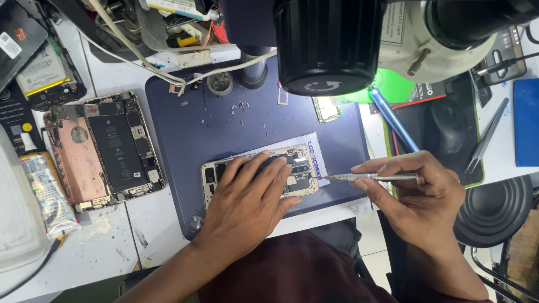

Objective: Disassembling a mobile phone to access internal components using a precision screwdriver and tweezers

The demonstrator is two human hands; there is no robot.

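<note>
Gold and open, the small phone (259, 175) lies on our dark blue mat (185, 140), near the mat's front edge. Our left hand (247, 193) lies flat on top of it, fingers spread wide, pressing it down. Our right hand (418, 193) sits just to the right and pinches a thin silver screwdriver (373, 178). Its tip touches the phone's right end.

Behind the phone, the mat has open room, with only tiny screws and bits scattered there. A big black microscope (328, 45) hangs over the back of the mat.

On the white table (106, 241), left of the mat, a bigger pink phone (104, 148) lies opened up. A blue pen-shaped tool (393, 120) and grey tweezers (485, 140) rest to the right.
</note>
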